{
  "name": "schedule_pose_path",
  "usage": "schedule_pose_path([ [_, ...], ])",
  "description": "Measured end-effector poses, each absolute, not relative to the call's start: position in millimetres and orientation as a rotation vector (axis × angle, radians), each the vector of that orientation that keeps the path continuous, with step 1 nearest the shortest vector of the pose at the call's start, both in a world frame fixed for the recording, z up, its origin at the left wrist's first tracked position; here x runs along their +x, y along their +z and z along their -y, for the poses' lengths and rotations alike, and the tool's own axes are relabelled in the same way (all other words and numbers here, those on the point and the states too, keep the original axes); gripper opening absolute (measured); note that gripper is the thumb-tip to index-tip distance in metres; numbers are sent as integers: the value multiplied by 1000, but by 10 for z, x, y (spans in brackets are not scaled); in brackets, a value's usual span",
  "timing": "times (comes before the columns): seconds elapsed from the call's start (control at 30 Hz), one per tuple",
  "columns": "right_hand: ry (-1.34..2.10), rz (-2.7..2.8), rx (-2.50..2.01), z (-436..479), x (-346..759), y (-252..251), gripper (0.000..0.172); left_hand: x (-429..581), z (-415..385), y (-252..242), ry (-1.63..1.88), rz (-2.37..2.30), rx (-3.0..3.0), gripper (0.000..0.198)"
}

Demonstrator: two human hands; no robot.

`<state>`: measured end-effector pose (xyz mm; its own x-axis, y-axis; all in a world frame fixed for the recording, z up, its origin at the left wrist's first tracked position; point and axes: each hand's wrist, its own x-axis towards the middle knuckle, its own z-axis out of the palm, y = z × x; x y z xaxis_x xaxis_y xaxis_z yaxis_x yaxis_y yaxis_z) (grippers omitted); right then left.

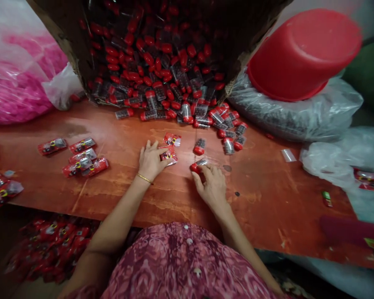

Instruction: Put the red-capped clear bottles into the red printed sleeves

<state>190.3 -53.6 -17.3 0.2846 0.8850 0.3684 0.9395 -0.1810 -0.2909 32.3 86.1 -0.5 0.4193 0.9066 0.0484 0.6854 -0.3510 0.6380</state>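
Observation:
My left hand (151,161), with a thin gold bracelet (145,179) on its wrist, lies on the orange-red wooden table (262,199), its fingers over a red printed plastic packet (168,157). A second packet (172,139) lies just beyond it. My right hand (210,187) pinches a small clear tube with a red cap (198,166) at its fingertips. Another red-capped tube (199,146) stands apart, just above that hand. Behind both hands, a heap of similar tubes (156,79) spills from a tilted cardboard box (67,43).
Several sealed packets (81,160) lie at the table's left, and more (50,249) are heaped below its front edge. A red plastic basin (303,54) rests upside down on a bag of dark contents (294,112). A pink-filled plastic bag (21,79) sits at far left.

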Motion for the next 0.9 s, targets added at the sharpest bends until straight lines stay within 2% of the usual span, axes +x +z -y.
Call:
schedule_pose_path([
  [0.1, -111, 1642, -2017, 511, 1895, -127, 25, 334, -901, -56, 445, -1392, 2175, 22],
  [0.27, 114, 1576, -1851, 409, 1769, -54, 24, 363, -787, -55, 569, -1479, 2126, 22],
  [0.5, 711, 1206, -1715, 95, 1505, -27, 38, 378, -600, 98, 832, -1457, 2139, 19],
  [0.63, 836, 1059, -1501, -62, 1454, -89, 28, 395, -557, 147, 900, -1404, 2087, 14],
  [0.8, 852, 881, -1422, -44, 1474, -54, 34, 424, -557, 127, 1040, -1224, 1589, 41],
  [0.9, 903, 869, -1400, 11, 1492, -3, 36, 434, -564, 148, 916, -1107, 1335, 38],
])
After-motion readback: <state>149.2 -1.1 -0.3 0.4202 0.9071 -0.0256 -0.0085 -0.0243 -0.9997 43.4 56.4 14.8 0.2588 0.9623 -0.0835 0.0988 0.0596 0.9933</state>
